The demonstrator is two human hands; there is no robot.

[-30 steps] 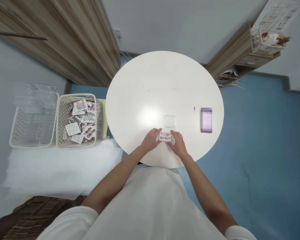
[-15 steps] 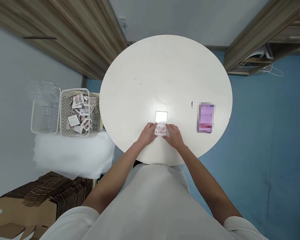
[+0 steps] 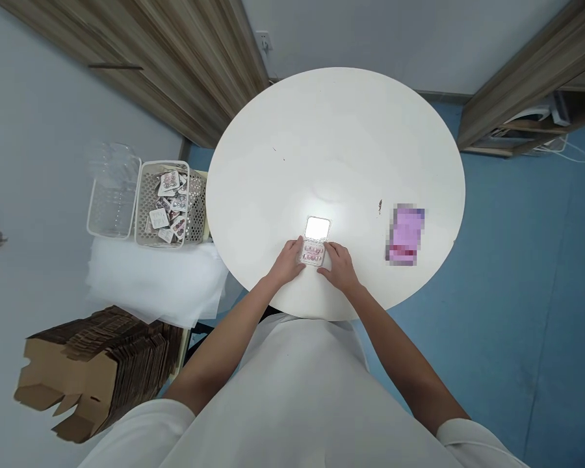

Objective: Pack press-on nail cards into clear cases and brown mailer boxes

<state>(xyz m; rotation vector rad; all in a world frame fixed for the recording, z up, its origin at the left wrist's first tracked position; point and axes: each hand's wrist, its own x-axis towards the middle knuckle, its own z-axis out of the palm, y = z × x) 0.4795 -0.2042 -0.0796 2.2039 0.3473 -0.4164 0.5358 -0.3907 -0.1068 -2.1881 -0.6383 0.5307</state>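
A small hinged clear case (image 3: 312, 253) lies open on the white table (image 3: 341, 130), near the edge by my body. Two rows of pink pieces that look like false nails sit in its base, and its raised lid (image 3: 317, 227) shines bright. My left hand (image 3: 287, 261) grips the case's left side with fingers and thumb. On the right side, my right hand (image 3: 341, 265) holds it in the same way, fingers at the hinge end and thumb by the near corner.
A pixelated purple item (image 3: 406, 234) lies on the table to the right. Left of the table stand a perforated basket (image 3: 195, 208) with several carded packs and a clear bin (image 3: 110, 211). White sheets (image 3: 156, 279) and stacked brown cardboard boxes (image 3: 73, 377) are nearer me.
The view has shifted, so the surroundings sit further right. The case is slightly more tilted clockwise between my hands, which keep nearly the same place.
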